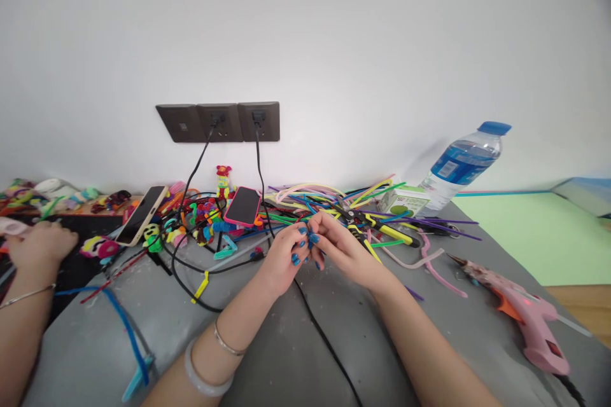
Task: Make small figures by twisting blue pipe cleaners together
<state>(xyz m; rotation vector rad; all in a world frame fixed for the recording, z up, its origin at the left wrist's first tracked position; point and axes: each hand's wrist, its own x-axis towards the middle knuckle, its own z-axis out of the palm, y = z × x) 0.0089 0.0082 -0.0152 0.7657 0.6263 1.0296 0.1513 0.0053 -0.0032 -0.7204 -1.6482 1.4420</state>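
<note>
The wearer's two hands meet above a grey bench, near the middle of the view. The left hand and the right hand are turned toward each other, fingers curled and thumbs brought in, so that the fingertips (nails painted blue) gather at one spot. Each grip is drawn nearly together; what it has hold of, if anything, is hidden by the fingers and cannot be told. Just beyond the hands lies a loose heap of coloured fuzzy stems, spread along the foot of the wall, with a yellow-handled tool lying among them beside the right hand. Behind the heap's right end stand a green-and-white box and a tilted, blue-capped bottle. A pink glue gun lies on its side at the right, near a pale green sheet. To the left of the hands, a pink-edged phone rests near a small red-and-yellow figure, below a dark row of wall sockets. At the far left, a co-worker's hand reaches in past a second phone; a bent blue stem lies in the foreground.
</note>
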